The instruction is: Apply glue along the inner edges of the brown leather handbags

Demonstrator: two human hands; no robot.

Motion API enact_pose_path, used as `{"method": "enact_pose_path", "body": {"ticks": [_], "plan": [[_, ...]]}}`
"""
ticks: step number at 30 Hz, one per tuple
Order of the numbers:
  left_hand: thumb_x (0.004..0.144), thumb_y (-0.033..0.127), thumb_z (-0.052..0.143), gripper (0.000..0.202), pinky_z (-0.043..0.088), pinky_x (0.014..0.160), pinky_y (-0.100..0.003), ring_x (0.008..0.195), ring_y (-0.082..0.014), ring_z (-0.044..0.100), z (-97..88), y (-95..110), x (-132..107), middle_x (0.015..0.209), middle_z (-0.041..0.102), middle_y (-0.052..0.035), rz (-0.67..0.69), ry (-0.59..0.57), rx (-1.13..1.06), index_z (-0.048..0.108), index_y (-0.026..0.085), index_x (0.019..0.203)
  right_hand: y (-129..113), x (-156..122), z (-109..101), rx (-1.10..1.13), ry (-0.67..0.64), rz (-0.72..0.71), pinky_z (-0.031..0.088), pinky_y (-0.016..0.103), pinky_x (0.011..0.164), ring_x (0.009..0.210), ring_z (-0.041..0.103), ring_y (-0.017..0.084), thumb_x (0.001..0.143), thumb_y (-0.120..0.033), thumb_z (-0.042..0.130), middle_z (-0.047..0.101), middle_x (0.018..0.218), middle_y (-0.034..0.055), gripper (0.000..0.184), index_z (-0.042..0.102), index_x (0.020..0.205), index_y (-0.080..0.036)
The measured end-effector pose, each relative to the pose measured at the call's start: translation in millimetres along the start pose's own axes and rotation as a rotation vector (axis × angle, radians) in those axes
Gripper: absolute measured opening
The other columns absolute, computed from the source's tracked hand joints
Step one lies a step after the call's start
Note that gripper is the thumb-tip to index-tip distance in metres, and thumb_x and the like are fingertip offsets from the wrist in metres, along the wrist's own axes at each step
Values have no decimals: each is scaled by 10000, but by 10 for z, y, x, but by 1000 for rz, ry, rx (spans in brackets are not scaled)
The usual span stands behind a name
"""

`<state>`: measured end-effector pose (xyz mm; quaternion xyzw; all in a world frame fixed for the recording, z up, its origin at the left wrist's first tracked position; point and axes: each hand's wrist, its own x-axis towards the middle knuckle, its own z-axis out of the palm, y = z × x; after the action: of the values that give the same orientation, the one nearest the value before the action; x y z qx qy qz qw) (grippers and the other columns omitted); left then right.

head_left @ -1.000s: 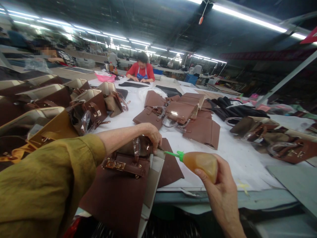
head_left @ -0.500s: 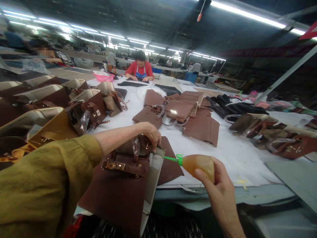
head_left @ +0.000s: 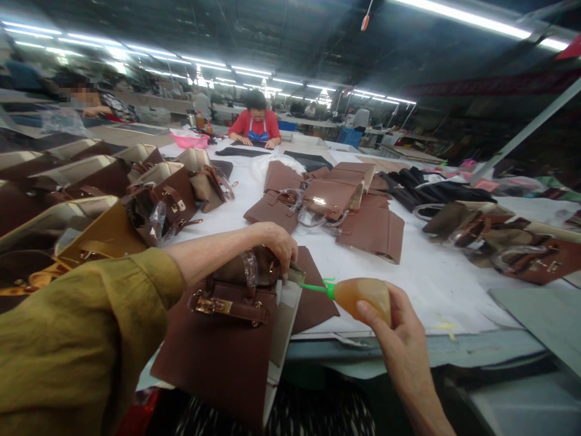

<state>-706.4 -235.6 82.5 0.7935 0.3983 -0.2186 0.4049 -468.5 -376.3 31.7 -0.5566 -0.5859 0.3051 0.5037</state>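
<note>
A brown leather bag (head_left: 227,339) lies flat at the near edge of the white table (head_left: 436,284), its strap and gold clasp up. My left hand (head_left: 279,245), in an olive sleeve, is closed on the top corner of the bag's pale side panel. My right hand (head_left: 397,330) grips an amber glue bottle (head_left: 363,295). Its green nozzle (head_left: 313,287) points left and touches the panel edge just below my left fingers.
Upright brown and tan bags (head_left: 163,194) crowd the left side. Flat brown bag pieces (head_left: 336,206) lie mid-table, more bags (head_left: 499,242) at the right, black straps (head_left: 426,191) beyond. A person in red (head_left: 256,124) works at the far end beside a pink basin (head_left: 193,140).
The glue bottle has moved left, so its nozzle tip now reaches the panel edge at my left fingers. My left hand keeps its hold on the bag.
</note>
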Motion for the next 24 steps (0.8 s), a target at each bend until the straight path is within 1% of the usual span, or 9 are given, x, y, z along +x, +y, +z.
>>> {"method": "enact_pose_path", "body": {"ticks": [4, 7, 13, 17, 22, 24], "plan": [[530, 374, 755, 373, 493, 514, -274, 611, -204, 590, 18, 7, 6, 693, 638, -40, -46, -71, -26, 623, 168, 812, 20, -10, -42, 11, 18, 35, 476, 292, 729, 863, 571, 201, 720, -502, 648, 609, 942, 10, 451, 529, 1059, -229], [552, 379, 739, 378, 476, 480, -260, 615, -209, 596, 38, -5, 17, 721, 646, -48, -54, -105, -50, 589, 170, 828, 29, -16, -37, 38, 24, 47, 480, 295, 727, 853, 575, 202, 714, -503, 654, 615, 937, 14, 458, 537, 1054, -219], [545, 397, 737, 390, 465, 464, -240, 609, -202, 598, 62, -10, 7, 703, 643, -43, -36, -72, -26, 579, 166, 817, 25, -54, -23, 40, 15, 69, 464, 296, 743, 856, 564, 200, 731, -507, 635, 614, 926, 20, 447, 536, 1043, -203], [535, 378, 732, 379, 456, 454, -250, 608, -217, 601, 77, 15, -13, 665, 631, -37, -51, -80, -74, 539, 163, 781, 28, -92, -48, 7, -9, 62, 452, 273, 723, 827, 555, 183, 734, -500, 635, 608, 910, 6, 429, 535, 1034, -210], [546, 379, 710, 337, 404, 432, -225, 550, -174, 558, 86, 82, -61, 626, 608, -26, -25, 2, 56, 562, 150, 744, 50, -168, -68, -10, -35, 81, 457, 275, 728, 870, 557, 208, 722, -509, 639, 612, 936, 25, 461, 529, 1046, -201], [547, 369, 706, 332, 414, 443, -229, 562, -179, 564, 95, 86, -69, 631, 609, -25, -33, -8, 23, 563, 152, 754, 72, -201, -67, -4, -41, 101, 458, 276, 730, 882, 557, 215, 713, -509, 645, 616, 945, 28, 482, 523, 1062, -200]]}}
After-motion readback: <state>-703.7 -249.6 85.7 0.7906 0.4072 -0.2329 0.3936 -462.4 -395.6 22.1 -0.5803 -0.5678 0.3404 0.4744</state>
